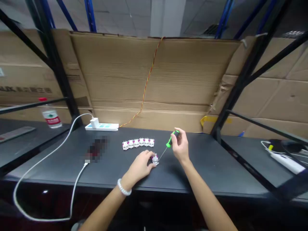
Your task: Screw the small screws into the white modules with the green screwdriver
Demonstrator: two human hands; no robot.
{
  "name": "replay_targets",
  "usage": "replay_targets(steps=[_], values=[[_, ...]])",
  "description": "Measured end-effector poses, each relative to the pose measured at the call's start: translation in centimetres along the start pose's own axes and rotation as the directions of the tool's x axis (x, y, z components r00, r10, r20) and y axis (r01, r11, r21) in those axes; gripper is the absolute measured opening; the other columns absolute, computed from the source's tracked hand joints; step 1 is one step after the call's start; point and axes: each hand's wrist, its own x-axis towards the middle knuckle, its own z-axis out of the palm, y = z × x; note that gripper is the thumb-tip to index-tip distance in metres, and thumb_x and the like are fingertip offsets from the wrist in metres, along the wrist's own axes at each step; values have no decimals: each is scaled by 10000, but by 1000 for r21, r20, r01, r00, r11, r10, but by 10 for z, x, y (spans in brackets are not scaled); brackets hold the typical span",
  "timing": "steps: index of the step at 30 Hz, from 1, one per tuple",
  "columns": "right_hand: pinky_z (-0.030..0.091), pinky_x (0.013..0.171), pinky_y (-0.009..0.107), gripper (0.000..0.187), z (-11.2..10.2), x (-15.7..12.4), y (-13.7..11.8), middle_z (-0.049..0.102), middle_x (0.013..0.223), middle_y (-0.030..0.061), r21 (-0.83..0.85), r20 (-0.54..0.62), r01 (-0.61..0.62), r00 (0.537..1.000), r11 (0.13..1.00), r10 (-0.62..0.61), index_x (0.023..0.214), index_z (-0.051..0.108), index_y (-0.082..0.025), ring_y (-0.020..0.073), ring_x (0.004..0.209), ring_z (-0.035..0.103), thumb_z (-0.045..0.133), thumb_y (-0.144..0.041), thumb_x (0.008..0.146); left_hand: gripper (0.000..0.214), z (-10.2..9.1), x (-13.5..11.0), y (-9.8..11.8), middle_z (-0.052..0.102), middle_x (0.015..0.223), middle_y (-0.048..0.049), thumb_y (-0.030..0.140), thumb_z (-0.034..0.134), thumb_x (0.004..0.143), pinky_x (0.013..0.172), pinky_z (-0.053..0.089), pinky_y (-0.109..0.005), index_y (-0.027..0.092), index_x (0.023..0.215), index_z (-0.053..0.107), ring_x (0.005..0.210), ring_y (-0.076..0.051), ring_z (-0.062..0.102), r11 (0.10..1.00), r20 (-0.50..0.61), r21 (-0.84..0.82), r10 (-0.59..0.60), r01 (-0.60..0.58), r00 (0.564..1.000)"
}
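Pinching white part [155,159], likely unfinished, in left hand [139,165] and screwdriver [169,143] in right hand [181,147], with far six-part row [136,143] possibly done.

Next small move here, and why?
Probably have the right hand seat the green-handled screwdriver firmly before turning it: the left hand holds a white piece and the shaft angles down to it, but contact is too small to confirm.

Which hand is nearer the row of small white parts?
Left. The left hand is just in front of the row; the right hand is farther, off to its right.
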Motion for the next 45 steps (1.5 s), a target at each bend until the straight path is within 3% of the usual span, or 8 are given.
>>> replay_targets(steps=[27, 45], values=[[609, 684, 326, 377, -4, -2, -6, 722, 1065, 76, -98, -50, 81, 995, 992, -86, 1245, 680, -216, 172, 751, 684, 725, -435, 941, 268, 1, 0, -1, 700, 1157, -90, 181, 770, 900, 1023, 515, -411, 199, 1156, 690, 1116, -291, 664, 1000, 11, 27, 5, -5, 1000], [485, 533, 272, 344, -5, -1, -11, 684, 899, 27, -172, -41, 268, 959, 948, -279, 1166, 735, -233, 138, 621, 540, 798, -433, 894, 256, 4, 0, -3, 700, 1157, -83, 182, 766, 910, 1025, 518, -419, 202, 1151, 681, 1114, -288, 663, 1000, 9, 27, 6, -7, 1000]])
